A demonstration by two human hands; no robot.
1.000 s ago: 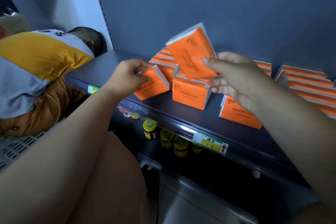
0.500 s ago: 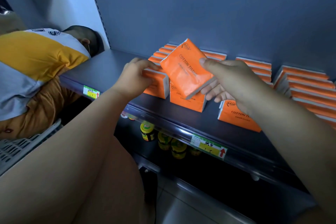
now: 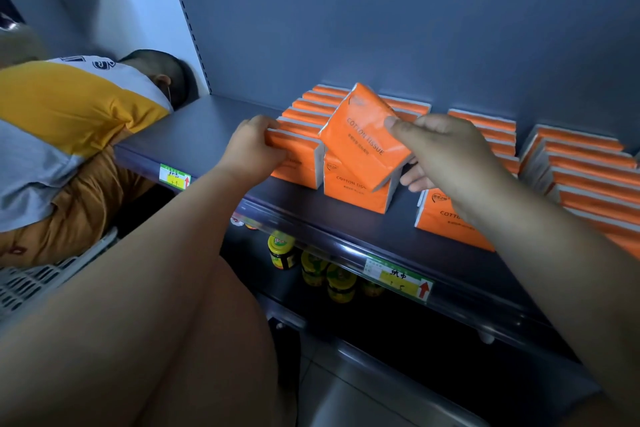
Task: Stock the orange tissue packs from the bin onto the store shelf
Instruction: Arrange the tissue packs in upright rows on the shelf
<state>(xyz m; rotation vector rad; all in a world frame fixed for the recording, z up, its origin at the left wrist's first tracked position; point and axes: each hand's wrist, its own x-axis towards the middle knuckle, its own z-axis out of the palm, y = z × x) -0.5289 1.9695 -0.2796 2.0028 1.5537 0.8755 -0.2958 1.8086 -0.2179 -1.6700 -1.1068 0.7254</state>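
Head view, close above shelf (image 3: 214, 135)

**A shop aisle with retail shelving**

The place was a shop. A dark grey metal store shelf (image 3: 214, 135) stood against a matching back panel, with a slotted upright (image 3: 187, 28) at its left end. Price labels (image 3: 398, 279) in yellow and green with red arrows sat in the clear strip along the shelf's front edge. Identical orange tissue packs (image 3: 485, 128) stood in rows, and yellow-lidded jars (image 3: 281, 251) lined the shelf below. A white plastic crate (image 3: 38, 279) sat at lower left.
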